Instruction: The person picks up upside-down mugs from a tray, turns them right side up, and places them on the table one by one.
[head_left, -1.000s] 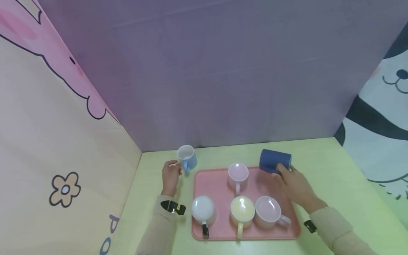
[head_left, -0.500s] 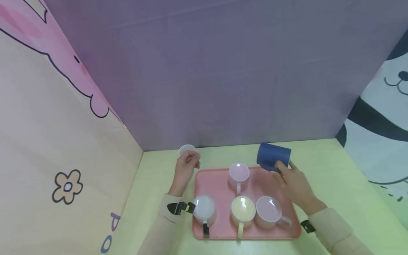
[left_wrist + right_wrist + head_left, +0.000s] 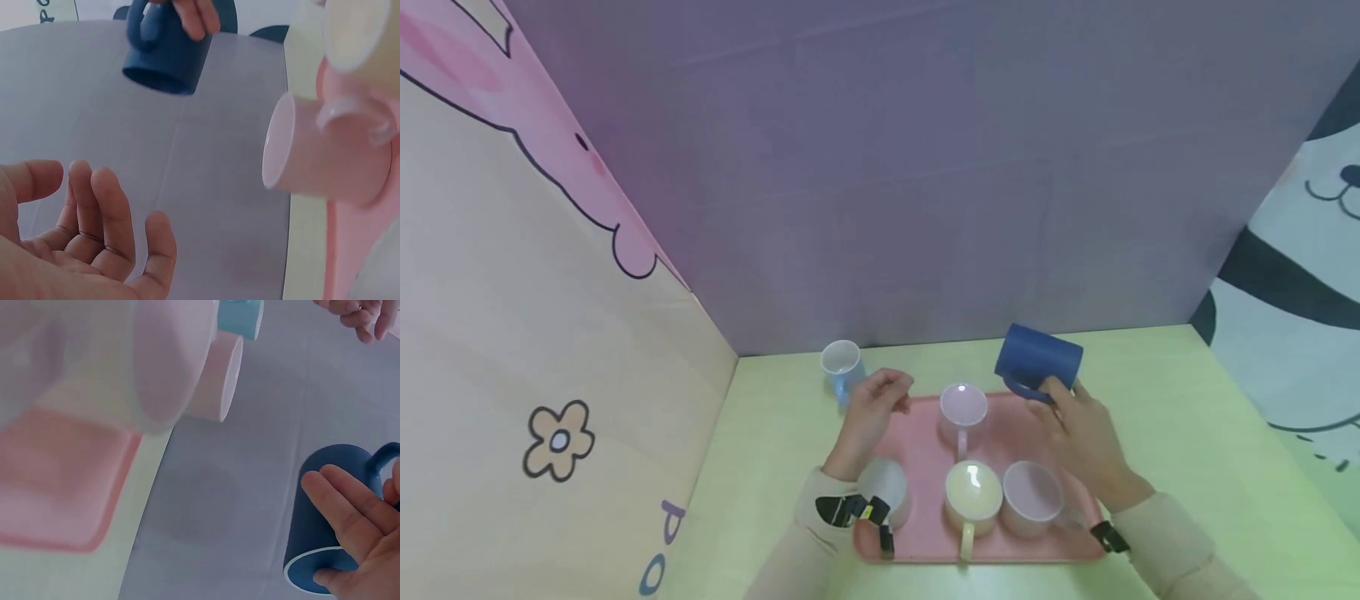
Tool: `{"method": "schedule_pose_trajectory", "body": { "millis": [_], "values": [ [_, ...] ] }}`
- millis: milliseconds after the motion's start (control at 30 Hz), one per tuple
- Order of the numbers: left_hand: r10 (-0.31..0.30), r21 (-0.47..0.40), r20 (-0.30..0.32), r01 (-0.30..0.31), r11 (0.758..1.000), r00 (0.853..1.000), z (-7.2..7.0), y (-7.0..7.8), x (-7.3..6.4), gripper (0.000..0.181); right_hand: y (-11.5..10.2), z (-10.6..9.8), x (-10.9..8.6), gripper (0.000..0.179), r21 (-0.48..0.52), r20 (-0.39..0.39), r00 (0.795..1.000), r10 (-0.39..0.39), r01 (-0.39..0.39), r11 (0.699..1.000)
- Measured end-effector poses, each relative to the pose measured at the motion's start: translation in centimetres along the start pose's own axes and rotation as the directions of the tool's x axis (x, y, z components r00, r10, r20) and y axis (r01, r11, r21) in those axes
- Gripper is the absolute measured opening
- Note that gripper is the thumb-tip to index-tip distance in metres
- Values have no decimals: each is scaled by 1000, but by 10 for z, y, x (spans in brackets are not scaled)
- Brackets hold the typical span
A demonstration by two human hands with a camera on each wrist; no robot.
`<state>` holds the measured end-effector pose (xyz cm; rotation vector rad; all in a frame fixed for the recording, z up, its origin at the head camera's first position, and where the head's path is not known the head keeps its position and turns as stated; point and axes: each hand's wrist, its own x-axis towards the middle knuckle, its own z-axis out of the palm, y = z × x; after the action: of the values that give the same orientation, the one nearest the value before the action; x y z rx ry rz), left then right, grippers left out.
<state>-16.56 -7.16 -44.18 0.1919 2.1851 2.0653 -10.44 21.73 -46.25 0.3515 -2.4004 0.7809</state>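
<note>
A dark blue mug lies sideways in my right hand, raised over the tray's back right. In the right wrist view, two fingers lie along the mug's side and the thumb is against its end with the white ring. My left hand holds nothing; its fingers are loosely bent, above the tray's back left corner. Just left of it, a light blue mug stands upright on the table. A pink mug stands on the tray, between the two hands.
The pink tray also bears a yellow mug, a second pink mug and a white mug with a black handle, partly behind my left wrist. A grey-purple wall closes the table's back.
My left hand has moved right, from beside the light blue mug, past it, to over the tray. My right hand has brought the dark blue mug slightly up and left, tilting it.
</note>
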Motion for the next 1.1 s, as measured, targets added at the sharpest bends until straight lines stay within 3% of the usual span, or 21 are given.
{"method": "schedule_pose_trajectory", "body": {
  "millis": [233, 400, 600, 833, 1100],
  "values": [
    [11, -14, 47, -10, 1000, 999, 17, 4, -5, 26, -3, 10, -4, 17, 152, -61, 996, 68, -58, 987],
    [9, -28, 85, -7, 1000, 996, 29, 7, -7, 26, -9, 16, -8, 17, 315, -73, 992, 106, -78, 946],
    [32, -90, 123, -20, 996, 992, 41, 11, -10, 29, -17, 25, -10, 26, 462, -102, 989, 103, -44, 886],
    [22, -122, 139, -5, 992, 990, 51, 17, -15, 26, -20, 29, -15, 20, 532, -139, 990, 25, 54, 845],
    [4, -89, 147, 9, 996, 989, 61, 19, -24, 25, -16, 34, -23, 31, 512, -226, 974, 21, 101, 853]
  ]
}}
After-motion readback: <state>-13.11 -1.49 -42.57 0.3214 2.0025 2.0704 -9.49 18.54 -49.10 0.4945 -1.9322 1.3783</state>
